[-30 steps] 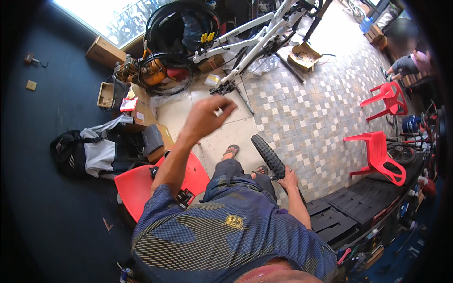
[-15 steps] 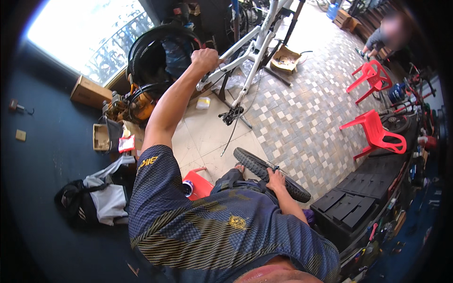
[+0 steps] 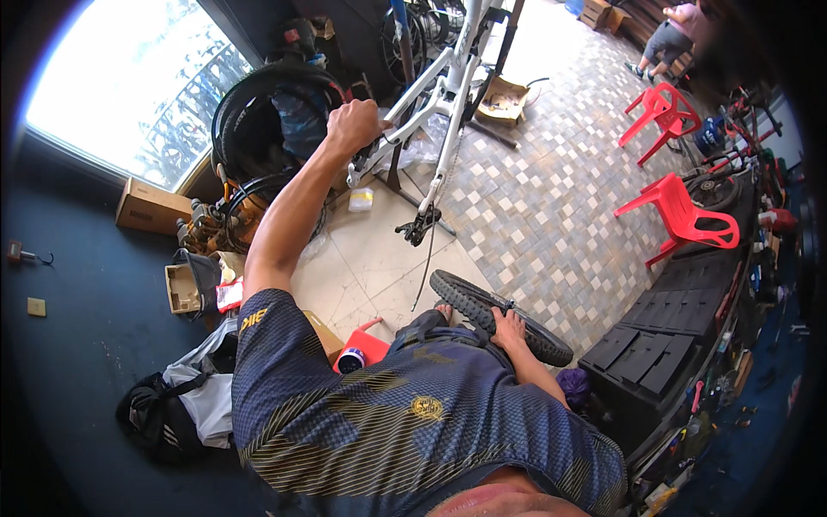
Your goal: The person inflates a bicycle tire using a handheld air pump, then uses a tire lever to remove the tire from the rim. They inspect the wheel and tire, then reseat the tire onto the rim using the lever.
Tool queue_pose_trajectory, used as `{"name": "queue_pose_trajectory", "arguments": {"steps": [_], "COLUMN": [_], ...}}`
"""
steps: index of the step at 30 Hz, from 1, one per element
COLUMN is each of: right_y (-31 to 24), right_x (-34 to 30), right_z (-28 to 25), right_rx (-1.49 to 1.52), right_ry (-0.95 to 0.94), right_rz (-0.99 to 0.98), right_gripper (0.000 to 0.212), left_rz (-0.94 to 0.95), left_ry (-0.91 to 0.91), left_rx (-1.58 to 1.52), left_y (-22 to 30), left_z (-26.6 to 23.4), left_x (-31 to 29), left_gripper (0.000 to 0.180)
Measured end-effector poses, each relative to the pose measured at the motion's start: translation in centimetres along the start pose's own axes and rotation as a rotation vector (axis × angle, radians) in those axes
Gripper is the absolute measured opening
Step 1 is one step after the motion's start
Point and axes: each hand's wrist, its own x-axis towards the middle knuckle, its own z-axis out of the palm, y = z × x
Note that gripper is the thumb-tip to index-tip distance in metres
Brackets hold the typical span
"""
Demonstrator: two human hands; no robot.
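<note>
While the person's right arm reached down across the lower part of the view, its right grip (image 3: 508,329) lay closed over the near edge of a wheel (image 3: 472,305) with a dark knobbly tyre, the fingers bent across the tread about midway along its visible length. Seen nearly edge-on, the wheel slanted from near a foot (image 3: 444,311) on its left to well beyond the grip on its right, so that tyre showed on both sides of the hand, and its hub side faced away from the body. Whether the tyre touched the tiled floor (image 3: 551,207) could not be told. Well apart from the wheel, the left grip (image 3: 353,127) was stretched forward with its fingers curled, right beside the white bicycle frame (image 3: 452,96); its far side was hidden, so one could not tell whether it gripped the frame. Between the two hands a black derailleur (image 3: 419,226) hung at the frame's lower end, and a chain (image 3: 425,274) dangled from it toward the wheel's left end. A dark round container (image 3: 351,360) stood on a red seat (image 3: 372,346) left of the wheel, and black cases (image 3: 659,336) lay to its right, with a red chair (image 3: 676,215) just beyond them.
</note>
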Motion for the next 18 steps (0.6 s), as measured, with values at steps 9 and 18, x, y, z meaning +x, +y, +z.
{"name": "queue_pose_trajectory", "arguments": {"steps": [9,18], "right_y": [0.1,-0.6], "right_x": [0.7,0.9], "right_z": [-0.2,0.0], "right_rx": [0.021,0.029], "right_ry": [0.031,0.016], "right_rz": [0.036,0.04], "right_gripper": [0.089,0.091], "left_rz": [0.005,0.186], "left_ry": [-0.115,0.504], "left_rx": [0.038,-0.579], "left_y": [-1.1,-5.1], "left_z": [-1.0,-4.1], "left_x": [-2.2,-0.8], "left_gripper": [0.062,0.031]}}
